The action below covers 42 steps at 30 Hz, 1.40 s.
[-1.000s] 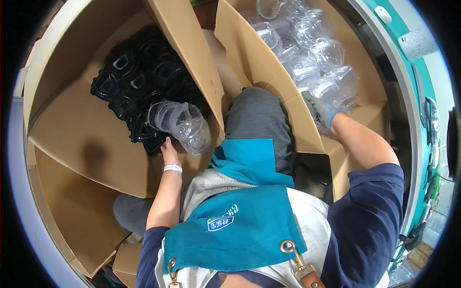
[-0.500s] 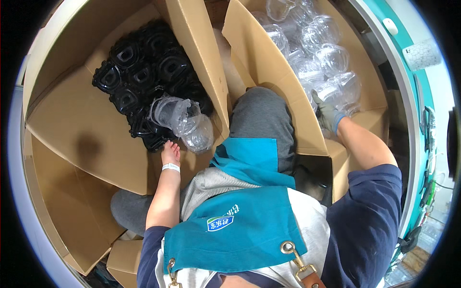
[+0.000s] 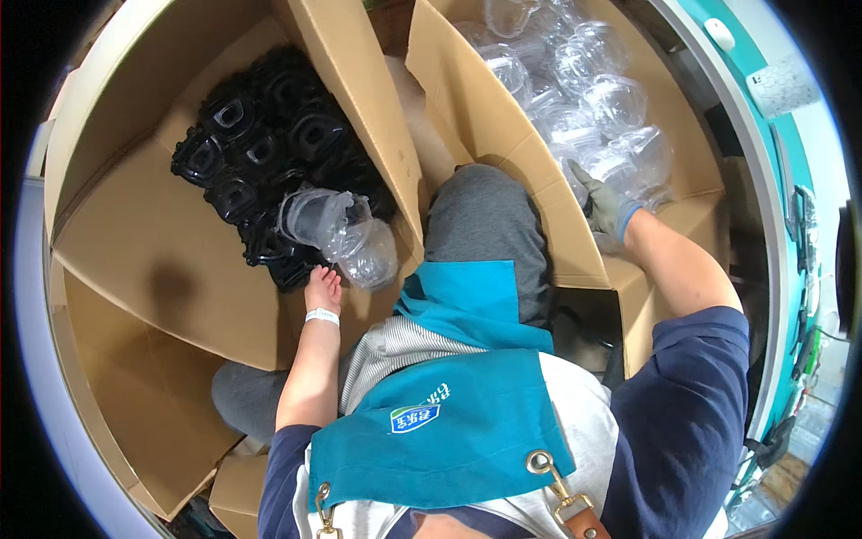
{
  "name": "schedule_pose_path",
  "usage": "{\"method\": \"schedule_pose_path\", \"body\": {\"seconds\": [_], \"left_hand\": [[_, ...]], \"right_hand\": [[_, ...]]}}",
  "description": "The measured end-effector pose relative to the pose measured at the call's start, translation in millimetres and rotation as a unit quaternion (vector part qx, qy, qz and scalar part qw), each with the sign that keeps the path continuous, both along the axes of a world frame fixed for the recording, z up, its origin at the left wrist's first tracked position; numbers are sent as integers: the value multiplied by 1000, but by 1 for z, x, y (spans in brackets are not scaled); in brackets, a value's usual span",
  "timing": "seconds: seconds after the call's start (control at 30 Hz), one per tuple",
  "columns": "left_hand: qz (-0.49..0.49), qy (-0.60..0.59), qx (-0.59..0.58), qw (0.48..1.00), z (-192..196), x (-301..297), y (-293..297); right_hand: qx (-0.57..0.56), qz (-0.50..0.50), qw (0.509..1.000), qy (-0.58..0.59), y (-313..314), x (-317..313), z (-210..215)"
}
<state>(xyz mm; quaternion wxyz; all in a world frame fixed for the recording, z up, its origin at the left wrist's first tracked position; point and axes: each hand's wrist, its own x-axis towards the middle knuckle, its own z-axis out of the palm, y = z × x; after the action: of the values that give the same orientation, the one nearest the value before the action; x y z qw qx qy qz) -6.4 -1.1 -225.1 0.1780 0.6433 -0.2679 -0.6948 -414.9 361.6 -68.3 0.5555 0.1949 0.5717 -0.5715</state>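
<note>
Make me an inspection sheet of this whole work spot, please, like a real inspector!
Surface: open brown cardboard box on the left; another open brown cardboard box on the right.
Things: pile of black moulded plastic containers in the left box, with clear rounded plastic containers at its near side; heap of clear rounded plastic pieces in the right box.
Clutter: small brown cardboard box, lower left.
Left hand: bare, fingers loosely curled, beside the black pile; nothing seen in it.
Right hand: grey-gloved, at the clear heap; grip unclear.
Cables: thin dark cable-like line, right rim; blurry.
Surroundings: teal surface, upper right, with a white patterned cup-shaped object.
</note>
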Motion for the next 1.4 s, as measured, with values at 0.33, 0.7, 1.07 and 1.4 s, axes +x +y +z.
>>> {"method": "schedule_pose_path", "body": {"seconds": [0.33,0.7,1.07,1.4], "left_hand": [[61,-1,11,998,-6,-7,1],[-68,-292,-287,910,-17,-12,-99],[-241,-319,-255,881,-51,-15,-149],[-184,-362,-382,830,-7,10,-144]], "right_hand": [[-79,-22,996,-44,-7,2,-10],[-58,-13,996,71,6,-8,-19],[-100,-132,986,35,-6,-13,7],[-261,-124,944,160,38,-25,69]]}}
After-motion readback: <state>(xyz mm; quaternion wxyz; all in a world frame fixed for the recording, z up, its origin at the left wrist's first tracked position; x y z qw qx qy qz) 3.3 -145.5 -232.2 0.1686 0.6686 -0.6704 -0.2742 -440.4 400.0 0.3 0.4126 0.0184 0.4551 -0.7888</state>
